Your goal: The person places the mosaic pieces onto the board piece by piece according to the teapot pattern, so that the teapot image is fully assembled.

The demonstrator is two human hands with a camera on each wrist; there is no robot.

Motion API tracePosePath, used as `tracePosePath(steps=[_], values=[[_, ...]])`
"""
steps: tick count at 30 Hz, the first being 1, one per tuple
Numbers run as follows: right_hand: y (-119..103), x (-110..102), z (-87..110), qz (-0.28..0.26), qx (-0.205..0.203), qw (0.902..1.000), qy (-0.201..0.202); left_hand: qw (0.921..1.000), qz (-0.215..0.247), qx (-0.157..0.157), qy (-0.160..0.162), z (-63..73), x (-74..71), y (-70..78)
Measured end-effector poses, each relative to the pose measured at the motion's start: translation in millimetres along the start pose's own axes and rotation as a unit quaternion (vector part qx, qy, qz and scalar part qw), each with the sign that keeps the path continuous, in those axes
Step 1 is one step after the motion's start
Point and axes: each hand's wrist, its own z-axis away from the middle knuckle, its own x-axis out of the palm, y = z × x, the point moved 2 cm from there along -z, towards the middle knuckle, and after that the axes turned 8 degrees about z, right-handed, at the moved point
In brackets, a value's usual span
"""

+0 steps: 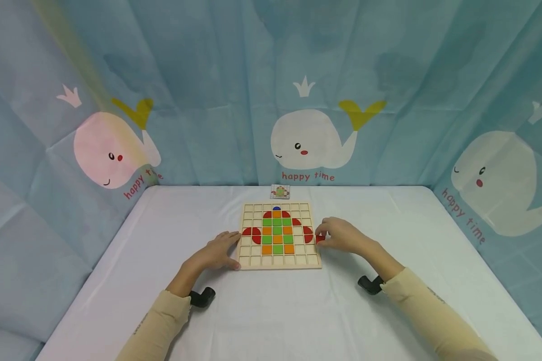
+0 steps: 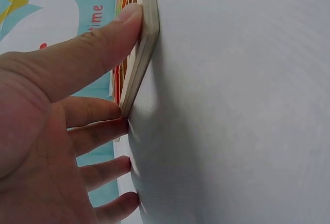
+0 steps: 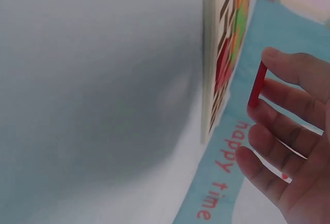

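Observation:
A square wooden grid board [image 1: 280,268] lies on the table with green, orange, red and blue tiles in many of its cells. My left hand [image 1: 217,251] rests at the board's left side. In the left wrist view its thumb [image 2: 116,30] lies over the board's edge, while the fairly straight fingers touch the side and the cloth. Off the right edge of the board, my right hand [image 1: 339,234] pinches a small red tile [image 3: 258,84] between thumb and fingers. The tile is seen edge-on in the right wrist view, so its outline is hidden there.
Behind the board lies a small picture card [image 1: 280,191] with a coloured pattern. White cloth covers the table [image 1: 289,311]. Blue whale-print curtains [image 1: 235,145] enclose the back and sides. Black curved pieces [image 1: 203,298] show at both wrists.

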Motion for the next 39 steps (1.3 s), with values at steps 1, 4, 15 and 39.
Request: tracePosePath(steps=[1,4,15,39], values=[[-2.3,-0.3,-1.5,0.001,-0.003,1.0000,0.000,1.0000,0.000,-0.001,0.000,-0.4,-0.4,-0.2],[-8.5,1.0,-6.0,0.011,-0.017,0.9998,0.005,1.0000,0.000,0.000,0.002,-0.6,-1.0,-0.1],[-29.6,14.0,-19.9,0.019,-0.041,0.9989,-0.010,0.9999,-0.002,0.012,0.000,-0.2,-1.1,-1.2],[-39.9,29.9,-32.5,0.033,-0.063,0.9974,-0.015,1.0000,-0.002,-0.002,-0.002,-1.2,0.6,-0.3]])
